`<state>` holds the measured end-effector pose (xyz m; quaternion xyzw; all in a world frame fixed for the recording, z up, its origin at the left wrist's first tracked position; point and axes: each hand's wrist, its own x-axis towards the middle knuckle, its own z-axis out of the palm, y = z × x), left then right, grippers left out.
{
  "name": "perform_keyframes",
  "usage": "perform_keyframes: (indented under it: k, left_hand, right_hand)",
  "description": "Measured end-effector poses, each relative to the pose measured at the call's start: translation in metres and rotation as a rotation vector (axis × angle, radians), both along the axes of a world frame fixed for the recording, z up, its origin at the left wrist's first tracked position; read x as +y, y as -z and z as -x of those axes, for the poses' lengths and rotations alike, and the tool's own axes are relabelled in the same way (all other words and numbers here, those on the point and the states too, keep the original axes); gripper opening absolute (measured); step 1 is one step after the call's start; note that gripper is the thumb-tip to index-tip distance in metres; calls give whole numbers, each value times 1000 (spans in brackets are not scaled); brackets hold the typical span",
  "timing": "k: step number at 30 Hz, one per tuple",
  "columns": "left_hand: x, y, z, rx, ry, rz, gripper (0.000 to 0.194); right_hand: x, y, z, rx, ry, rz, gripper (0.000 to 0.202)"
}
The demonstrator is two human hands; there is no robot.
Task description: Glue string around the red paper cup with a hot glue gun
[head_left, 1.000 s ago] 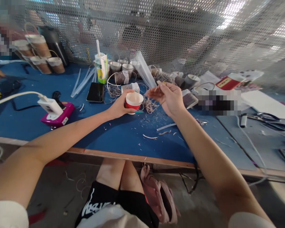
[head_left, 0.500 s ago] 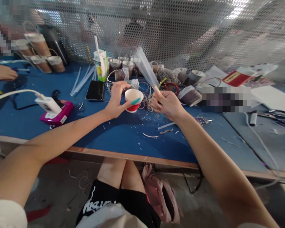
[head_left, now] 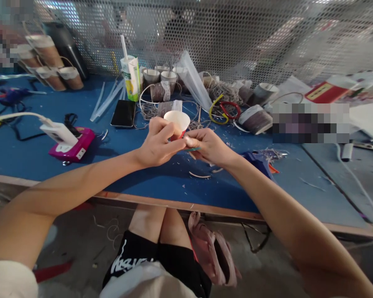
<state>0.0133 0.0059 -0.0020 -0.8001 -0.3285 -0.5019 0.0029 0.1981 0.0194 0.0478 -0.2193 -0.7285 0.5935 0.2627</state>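
Observation:
My left hand (head_left: 160, 142) is closed around a small paper cup (head_left: 177, 120) with a white inside and a red outer wall. The cup stands upright above the blue table, its mouth facing up. My right hand (head_left: 209, 145) meets it at the cup's right side, thumb and fingers pinched together. A thin teal strip (head_left: 194, 148) shows at the right fingertips, close to the left fingertips too. Most of the cup's wall is hidden behind my fingers.
Behind my hands lie tangled cord, brown-wrapped cups (head_left: 151, 76), clear sticks (head_left: 194, 80) and yellow-and-red-handled scissors (head_left: 225, 111). A phone (head_left: 123, 113), drink carton (head_left: 130, 78) and magenta power socket (head_left: 73, 145) are leftward. A blue glue gun (head_left: 259, 162) lies right.
My right hand has come down and left to meet the cup. The left fingers have closed in around the cup, and the teal strip has shifted down and right.

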Motion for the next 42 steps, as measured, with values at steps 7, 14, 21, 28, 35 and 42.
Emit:
perform_keyframes:
  k: [7,14,21,28,35,42]
  left_hand:
    - [0,0,6,-27,-19,-15,40]
    - [16,-7,16,-58,79,-145,60]
    - [33,-1,25,74,189,38,65]
    - [27,-6,29,227,144,14,57]
    - [28,-11,30,278,218,-72,54]
    - [29,-10,29,283,187,-72,50]
  right_hand:
    - [3,-4,-4,56,73,-97,47]
    - [9,5,-4,110,308,-256,45]
    - [20,14,-4,103,362,-342,47]
    - [27,23,-4,144,333,-427,46]
    - [26,21,-5,103,361,-485,48]
    - [28,16,-7,51,351,-588,51]
